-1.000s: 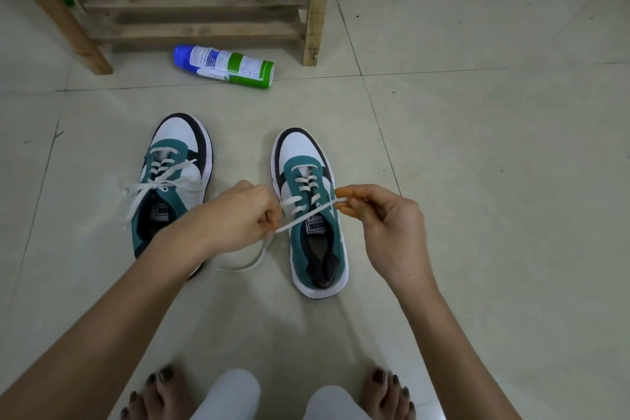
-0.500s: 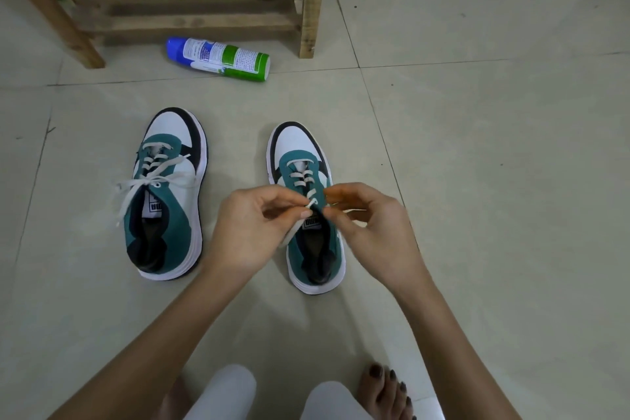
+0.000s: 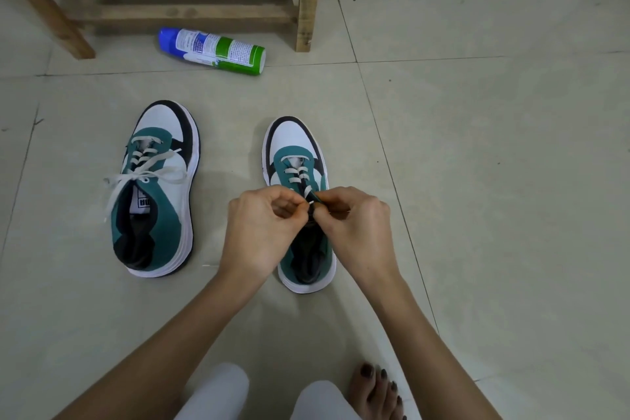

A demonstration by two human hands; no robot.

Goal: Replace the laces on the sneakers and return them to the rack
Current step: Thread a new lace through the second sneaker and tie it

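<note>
Left hand [image 3: 262, 228] and right hand [image 3: 354, 225] both pinch the white lace [image 3: 309, 196] over the right sneaker's [image 3: 296, 147] tongue.

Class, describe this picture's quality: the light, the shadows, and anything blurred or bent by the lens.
Head view: soft, even light, no glare on the floor; faint shadow beside the left sneaker; tile seams bow slightly from the wide lens; the lace tip at the fingers looks slightly soft.
</note>
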